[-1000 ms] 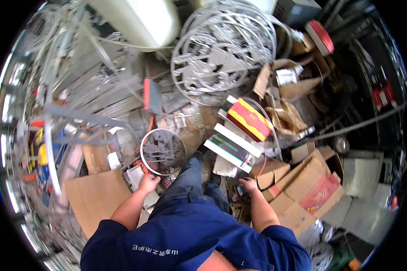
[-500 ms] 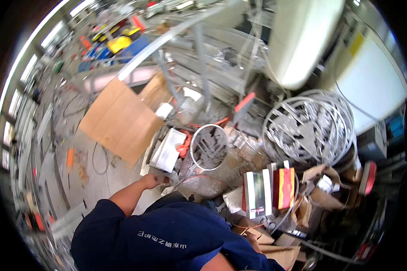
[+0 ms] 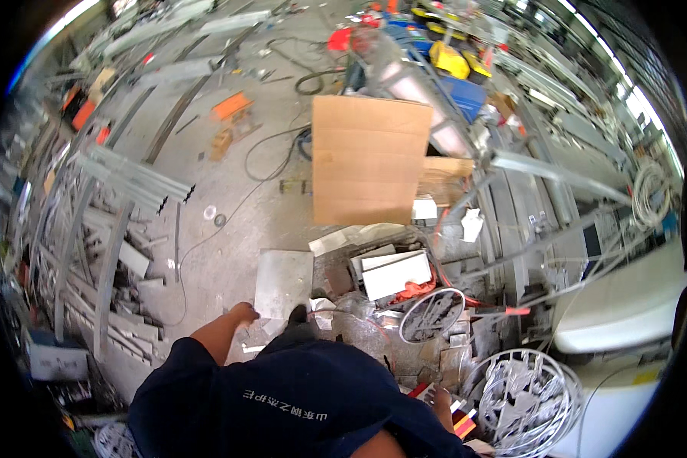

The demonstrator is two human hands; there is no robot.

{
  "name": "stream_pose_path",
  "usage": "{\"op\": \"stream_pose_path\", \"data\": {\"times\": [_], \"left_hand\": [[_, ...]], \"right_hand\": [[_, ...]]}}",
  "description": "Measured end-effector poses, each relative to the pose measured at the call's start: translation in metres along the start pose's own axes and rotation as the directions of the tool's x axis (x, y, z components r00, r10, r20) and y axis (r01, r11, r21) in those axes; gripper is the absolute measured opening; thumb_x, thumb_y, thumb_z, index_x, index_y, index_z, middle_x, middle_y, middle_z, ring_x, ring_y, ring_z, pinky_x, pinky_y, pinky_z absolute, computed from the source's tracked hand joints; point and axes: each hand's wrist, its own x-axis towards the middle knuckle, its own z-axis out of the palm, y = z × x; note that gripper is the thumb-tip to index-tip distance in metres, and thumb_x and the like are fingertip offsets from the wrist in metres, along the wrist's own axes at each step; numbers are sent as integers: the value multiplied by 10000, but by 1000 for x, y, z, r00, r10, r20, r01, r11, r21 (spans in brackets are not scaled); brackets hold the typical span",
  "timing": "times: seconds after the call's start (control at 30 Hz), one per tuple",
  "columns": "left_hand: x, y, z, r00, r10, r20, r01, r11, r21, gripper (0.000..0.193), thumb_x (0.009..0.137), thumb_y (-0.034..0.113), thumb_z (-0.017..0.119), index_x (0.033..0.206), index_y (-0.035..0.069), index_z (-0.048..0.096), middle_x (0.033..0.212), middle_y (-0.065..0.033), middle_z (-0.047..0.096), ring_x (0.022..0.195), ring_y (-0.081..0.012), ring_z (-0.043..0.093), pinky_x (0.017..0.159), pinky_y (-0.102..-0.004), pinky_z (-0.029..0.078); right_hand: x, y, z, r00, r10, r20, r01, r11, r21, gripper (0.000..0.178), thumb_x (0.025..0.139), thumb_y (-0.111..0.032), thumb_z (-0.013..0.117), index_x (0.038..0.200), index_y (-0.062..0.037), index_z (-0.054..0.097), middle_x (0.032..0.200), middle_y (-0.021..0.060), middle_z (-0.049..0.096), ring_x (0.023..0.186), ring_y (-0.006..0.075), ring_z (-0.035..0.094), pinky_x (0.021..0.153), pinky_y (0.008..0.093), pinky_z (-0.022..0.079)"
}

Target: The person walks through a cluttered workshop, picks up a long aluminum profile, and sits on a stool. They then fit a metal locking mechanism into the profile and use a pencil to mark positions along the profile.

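My left hand hangs low beside my left leg, near a flat grey plate on the floor. Its fingers look loosely bent and apart, and nothing shows in them. My right hand is at the lower right, next to a red and yellow box mostly hidden by my arm and shirt. How its fingers lie, and whether they touch the box, does not show. In front of me a white-topped box sits in a dark tray, with orange material beside it. A white-rimmed bucket holding dark scraps stands to its right.
A large cardboard sheet is ahead. A round white wire bundle lies at the right, near a metal frame. Metal profiles and a dark cable lie on the left floor. A yellow item is far off.
The view has swung to the left, so the cardboard, bucket and wire bundle sit differently in it. My left hand is now away from the white-topped box, beside the grey plate.
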Motion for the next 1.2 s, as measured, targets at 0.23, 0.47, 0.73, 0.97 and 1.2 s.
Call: {"op": "stream_pose_path", "data": {"times": [0.23,0.47,0.73,0.97,1.2], "left_hand": [[-105,-116,118,750,-425,507,656,375,-656,335,856,108,645,1189,70,640,885,-136,716,609,-265,694,522,-409,562],[-140,-121,99,573,-640,512,281,-434,-856,262,842,241,688,898,-14,688,697,-117,673,491,-210,623,442,-362,509],[-139,-91,66,575,-521,630,336,-552,-763,327,877,252,709,1067,-9,661,899,-122,694,705,-201,651,611,-340,539],[-125,-203,-8,482,-688,542,388,-387,-836,367,814,316,749,1011,11,699,785,-100,707,601,-178,648,564,-322,543],[-76,-326,-117,511,-706,491,358,-345,-868,346,822,307,736,982,4,686,790,-93,709,604,-177,650,562,-323,537]], "right_hand": [[43,-152,131,911,203,360,-161,977,-142,390,902,-189,618,1266,-63,555,1051,101,669,787,236,662,615,332,521],[46,-264,296,781,225,583,180,812,-555,370,969,-213,474,1300,-51,503,1096,144,655,885,210,625,683,347,501],[120,-351,418,833,191,520,149,827,-542,274,852,-160,685,1095,-55,613,911,111,645,709,257,627,551,378,496],[176,-402,516,734,323,597,122,802,-585,239,839,-216,642,1053,-117,605,1047,95,612,809,207,556,608,390,470],[264,-466,589,682,129,720,532,587,-610,363,752,-310,716,1086,-179,662,1004,45,669,991,232,620,798,425,503]]}}
